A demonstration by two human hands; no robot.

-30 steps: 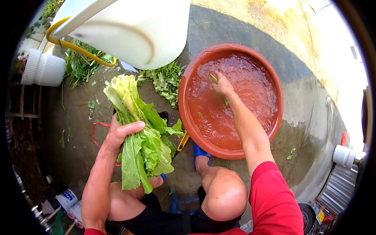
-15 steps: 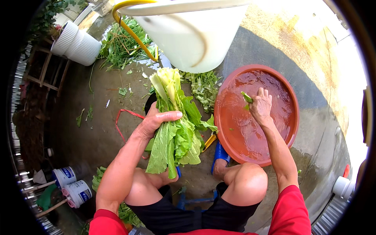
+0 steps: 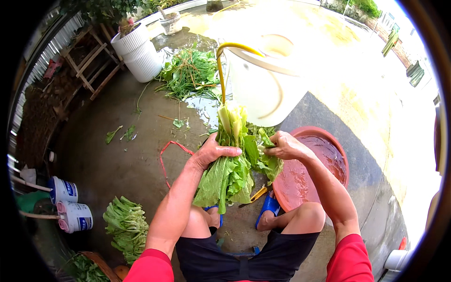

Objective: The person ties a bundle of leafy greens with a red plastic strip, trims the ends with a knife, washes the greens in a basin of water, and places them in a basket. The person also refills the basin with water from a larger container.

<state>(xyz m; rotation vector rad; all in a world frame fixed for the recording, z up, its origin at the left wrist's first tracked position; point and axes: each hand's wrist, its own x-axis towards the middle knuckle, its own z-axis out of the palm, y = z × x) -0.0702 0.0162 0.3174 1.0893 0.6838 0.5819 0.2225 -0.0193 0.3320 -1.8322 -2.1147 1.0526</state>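
My left hand (image 3: 212,151) is wrapped around a bunch of leafy greens (image 3: 230,176), its thumb across the front. The pale stem ends point up and away, and the broad leaves hang down between my knees. My right hand (image 3: 290,146) is at the bunch's right side, fingers curled on an outer leaf; its fingertips are partly hidden among the leaves. Just beyond and below that hand stands a round reddish-brown basin (image 3: 345,164) of water. A yellow-handled knife (image 3: 259,194) lies on the ground by my right foot.
A tall white bucket (image 3: 253,96) with a yellow hose (image 3: 221,70) over its rim stands ahead. Piled greens (image 3: 190,70) lie beyond on the left, more greens (image 3: 124,225) near my left knee. Two small pails (image 3: 75,217), a white planter (image 3: 141,58) and red string (image 3: 162,160) are leftward.
My right hand has come from over the basin, where it held a small green piece, left to the bunch. The left hand keeps its grip. The view has tilted up, showing more ground ahead.
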